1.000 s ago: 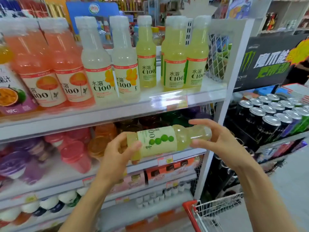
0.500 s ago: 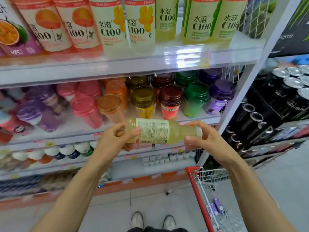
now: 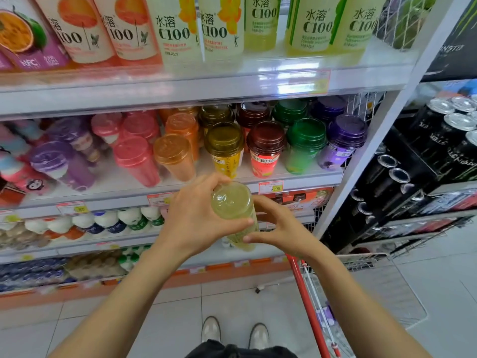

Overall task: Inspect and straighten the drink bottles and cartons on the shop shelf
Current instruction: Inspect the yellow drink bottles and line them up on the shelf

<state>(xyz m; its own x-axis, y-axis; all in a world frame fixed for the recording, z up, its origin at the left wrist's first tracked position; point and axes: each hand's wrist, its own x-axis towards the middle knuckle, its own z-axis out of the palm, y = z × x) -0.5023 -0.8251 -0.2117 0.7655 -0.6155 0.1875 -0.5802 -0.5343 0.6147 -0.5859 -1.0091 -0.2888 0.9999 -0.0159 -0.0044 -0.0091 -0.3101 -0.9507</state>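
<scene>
Tipped round since a moment ago, when it lay sideways between the hands, the yellow-green drink bottle now points its round base up at the camera, neck down and cap hidden beneath. The left hand wraps the body just under the base, thumb across the near side. The right hand pinches the lower body between thumb and curled fingers. Both hands thus grip the bottle, which hangs in the air just off the front edge of the middle shelf, apart from the lidded cups lined along that edge. Above, C100 bottles stand at the front edge of the top shelf. A red-rimmed shopping cart sits at the person's right on the tiled floor. The step in hand is probably a check of the base. The main risk is a slip: a smooth, upside-down bottle, held partly by fingertips, could slide through and drop onto the floor or the shoes. A hasty swing back toward the shelf could also topple the front-row cups. Whether the cap is tight cannot be told.
</scene>
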